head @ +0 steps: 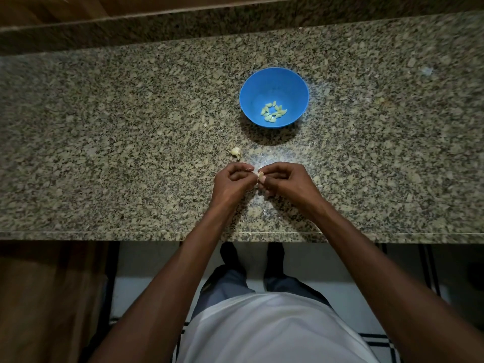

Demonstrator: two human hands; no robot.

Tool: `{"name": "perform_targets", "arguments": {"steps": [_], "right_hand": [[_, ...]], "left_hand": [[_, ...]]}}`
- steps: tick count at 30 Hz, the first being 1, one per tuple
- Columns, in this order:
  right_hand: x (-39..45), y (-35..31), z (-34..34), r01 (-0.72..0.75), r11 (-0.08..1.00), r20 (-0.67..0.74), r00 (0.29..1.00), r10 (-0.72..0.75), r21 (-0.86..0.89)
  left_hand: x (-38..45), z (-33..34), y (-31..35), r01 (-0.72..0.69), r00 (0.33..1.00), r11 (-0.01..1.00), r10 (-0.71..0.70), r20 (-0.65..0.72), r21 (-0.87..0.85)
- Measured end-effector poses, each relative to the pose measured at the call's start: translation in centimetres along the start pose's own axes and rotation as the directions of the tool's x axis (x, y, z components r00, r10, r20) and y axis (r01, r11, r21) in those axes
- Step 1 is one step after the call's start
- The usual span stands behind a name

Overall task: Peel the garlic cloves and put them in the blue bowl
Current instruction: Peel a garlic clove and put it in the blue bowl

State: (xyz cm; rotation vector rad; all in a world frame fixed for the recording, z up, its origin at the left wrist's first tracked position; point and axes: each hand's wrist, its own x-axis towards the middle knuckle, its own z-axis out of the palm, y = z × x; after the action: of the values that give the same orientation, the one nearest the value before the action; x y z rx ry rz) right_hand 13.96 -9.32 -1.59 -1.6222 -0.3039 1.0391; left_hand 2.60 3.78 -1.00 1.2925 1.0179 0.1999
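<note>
granite counter [104, 142] | tiled floor [327, 297] | both hands pinch garlic clove [260, 175]

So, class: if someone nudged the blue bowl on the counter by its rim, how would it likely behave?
The blue bowl looks like thin plastic holding only a few peeled cloves, so it is probably light. On the polished granite counter it would likely slide easily. Its narrow base suggests it might tip.

The right hand [281, 180] is covering most of the garlic clove [260, 175]; its skin condition is proving indiscernible. The left hand [231, 180] is hiding its own fingertips behind curled fingers. Both edges are cutting off the granite counter [104, 153]. The peeled cloves [273, 111] are appearing too small to count.
</note>
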Motion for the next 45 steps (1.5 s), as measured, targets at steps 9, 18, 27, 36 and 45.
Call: {"name": "perform_targets", "arguments": {"steps": [9,18,27,36,45], "right_hand": [[-0.2,-0.1,-0.3,0.009,0.998,-0.014,1.000,-0.008,0.056],[0.9,0.2,-0.2,0.127,0.953,-0.082,0.984,-0.155,-0.276],[0.5,0.2,-0.5,0.163,0.966,-0.025,0.985,-0.172,-0.198],[0.4,1.2,-0.2,0.082,0.988,-0.068,0.995,-0.073,0.134],[0.3,1.2,-0.4,0.059,0.988,-0.087,0.995,-0.047,0.140]], "left_hand": [[-0.4,-0.1,-0.1,-0.136,0.990,0.980,0.129,0.060,0.143],[-0.2,-0.4,0.4,-0.106,0.992,0.981,0.094,0.084,0.161],[0.1,-0.4,0.6,-0.069,0.994,0.973,0.047,0.103,0.222],[0.5,-0.3,-0.2,-0.046,0.998,0.930,0.058,-0.022,0.365],[-0.4,-0.7,-0.4,-0.174,0.985,0.968,0.171,0.031,0.182]]}}
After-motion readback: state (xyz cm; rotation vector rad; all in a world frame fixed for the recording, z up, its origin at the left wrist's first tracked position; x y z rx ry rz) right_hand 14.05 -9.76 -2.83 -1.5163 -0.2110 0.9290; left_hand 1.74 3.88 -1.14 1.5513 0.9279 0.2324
